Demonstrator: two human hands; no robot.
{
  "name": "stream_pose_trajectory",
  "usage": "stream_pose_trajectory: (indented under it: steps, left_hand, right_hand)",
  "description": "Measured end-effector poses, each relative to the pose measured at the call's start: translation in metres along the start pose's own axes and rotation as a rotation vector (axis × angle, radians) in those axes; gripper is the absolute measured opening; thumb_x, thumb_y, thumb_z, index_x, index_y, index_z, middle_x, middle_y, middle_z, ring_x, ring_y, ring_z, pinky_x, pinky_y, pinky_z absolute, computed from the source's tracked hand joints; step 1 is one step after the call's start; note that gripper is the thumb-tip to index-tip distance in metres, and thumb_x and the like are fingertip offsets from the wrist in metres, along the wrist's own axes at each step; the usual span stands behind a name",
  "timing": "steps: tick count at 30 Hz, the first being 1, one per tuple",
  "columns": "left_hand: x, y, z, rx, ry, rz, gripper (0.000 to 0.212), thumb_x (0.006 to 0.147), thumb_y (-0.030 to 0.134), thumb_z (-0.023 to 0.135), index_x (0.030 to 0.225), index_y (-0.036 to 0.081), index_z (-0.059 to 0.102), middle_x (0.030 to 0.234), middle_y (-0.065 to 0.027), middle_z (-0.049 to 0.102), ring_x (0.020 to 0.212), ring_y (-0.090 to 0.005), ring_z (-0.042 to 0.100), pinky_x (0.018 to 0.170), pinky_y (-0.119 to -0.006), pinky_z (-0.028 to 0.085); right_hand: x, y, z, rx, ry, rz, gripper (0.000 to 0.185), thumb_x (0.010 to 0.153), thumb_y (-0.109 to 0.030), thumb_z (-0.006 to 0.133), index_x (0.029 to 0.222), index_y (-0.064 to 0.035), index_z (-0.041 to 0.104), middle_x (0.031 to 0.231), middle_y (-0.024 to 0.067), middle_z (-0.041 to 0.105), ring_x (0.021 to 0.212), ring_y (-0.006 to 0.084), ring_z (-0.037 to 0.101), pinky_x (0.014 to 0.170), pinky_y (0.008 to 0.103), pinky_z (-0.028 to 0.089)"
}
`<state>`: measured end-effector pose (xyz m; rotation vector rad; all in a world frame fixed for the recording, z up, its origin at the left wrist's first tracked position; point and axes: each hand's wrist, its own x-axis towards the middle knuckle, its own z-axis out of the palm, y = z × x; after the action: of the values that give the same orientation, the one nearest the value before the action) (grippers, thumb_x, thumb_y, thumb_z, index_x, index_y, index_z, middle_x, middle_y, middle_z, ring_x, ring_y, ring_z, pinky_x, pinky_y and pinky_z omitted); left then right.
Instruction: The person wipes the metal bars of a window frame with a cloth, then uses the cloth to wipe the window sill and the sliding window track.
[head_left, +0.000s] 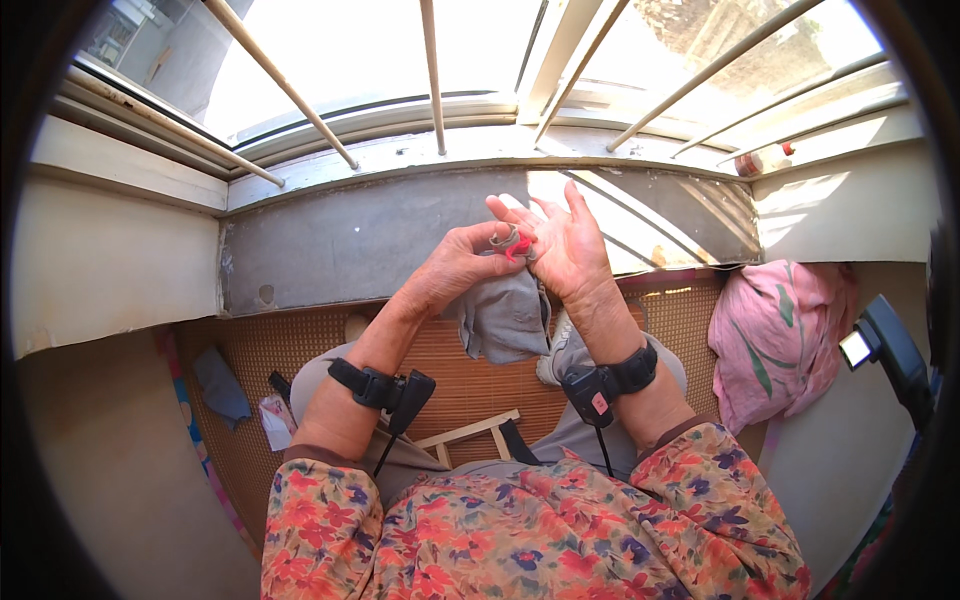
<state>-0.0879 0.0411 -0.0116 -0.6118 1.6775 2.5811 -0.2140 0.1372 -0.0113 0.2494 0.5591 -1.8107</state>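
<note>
My left hand (463, 264) pinches a bunched edge of grey cloth (506, 319) between thumb and fingers. A small bright red strip or thread (517, 247) shows at the pinched part; its exact kind is hard to tell. The rest of the cloth hangs down below the hand. Close beside it, my right hand (568, 247) is turned palm up with its fingers spread, and nothing can be made out in it. Its fingertips lie partly in bright sunlight. Whether its palm edge touches the cloth is unclear.
Ahead runs a grey window ledge (322, 240) below barred windows. A pink cloth bundle (780, 337) sits at right, near a black device arm (892, 360). A bottle (765, 160) lies on the sill. On the woven mat (240, 382) rest a blue-grey cloth (222, 386) and a wooden frame (469, 431).
</note>
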Motion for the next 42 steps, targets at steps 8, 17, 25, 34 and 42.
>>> stream_pose_trajectory:
  steps: [8, 17, 25, 34, 42]
  left_hand:
    - [-0.007, 0.008, 0.002, 0.03, 0.031, 0.092, 0.03, 0.077, 0.01, 0.064, 0.105, 0.002, 0.058, 0.095, -0.0009, 0.059, 0.089, -0.0075, 0.051, 0.08, -0.021, 0.042]
    - [-0.007, 0.002, -0.003, 0.224, 0.092, 0.179, 0.026, 0.079, 0.011, 0.063, 0.103, 0.002, 0.059, 0.09, -0.0018, 0.062, 0.086, -0.0073, 0.052, 0.077, -0.022, 0.044]
    - [-0.008, 0.004, -0.004, 0.275, 0.077, 0.186, 0.026, 0.077, 0.009, 0.064, 0.103, 0.002, 0.06, 0.089, -0.0022, 0.062, 0.085, -0.0072, 0.053, 0.076, -0.022, 0.044]
    - [-0.008, -0.003, 0.001, 0.237, 0.154, 0.221, 0.026, 0.079, 0.011, 0.063, 0.103, 0.002, 0.06, 0.089, -0.0022, 0.062, 0.084, -0.0079, 0.053, 0.077, -0.023, 0.044]
    - [-0.01, -0.005, 0.002, 0.147, 0.205, 0.169, 0.027, 0.08, 0.012, 0.061, 0.104, 0.0, 0.06, 0.087, -0.0025, 0.061, 0.084, -0.0077, 0.051, 0.076, -0.022, 0.043]
  right_hand:
    - [-0.002, -0.003, 0.005, -0.026, 0.001, -0.025, 0.077, 0.089, -0.047, 0.035, 0.135, -0.007, -0.012, 0.138, 0.0278, 0.004, 0.111, 0.039, 0.044, 0.087, 0.047, 0.043]
    - [-0.001, 0.0, 0.002, 0.014, 0.009, -0.002, 0.074, 0.089, -0.046, 0.036, 0.136, -0.0057, -0.006, 0.137, 0.026, 0.01, 0.111, 0.0377, 0.045, 0.086, 0.046, 0.044]
    - [0.0, 0.001, -0.001, 0.008, -0.008, 0.004, 0.075, 0.089, -0.046, 0.036, 0.136, -0.0056, -0.005, 0.137, 0.0257, 0.012, 0.11, 0.0366, 0.046, 0.084, 0.0446, 0.046]
    - [-0.003, 0.001, 0.009, -0.103, 0.017, -0.114, 0.086, 0.087, -0.047, 0.042, 0.133, -0.0067, -0.017, 0.136, 0.0261, 0.014, 0.107, 0.0363, 0.048, 0.08, 0.0436, 0.048]
    - [-0.001, 0.01, 0.01, -0.316, -0.04, -0.285, 0.09, 0.084, -0.047, 0.048, 0.131, -0.0005, -0.014, 0.128, 0.0267, 0.022, 0.102, 0.033, 0.051, 0.076, 0.0396, 0.051]
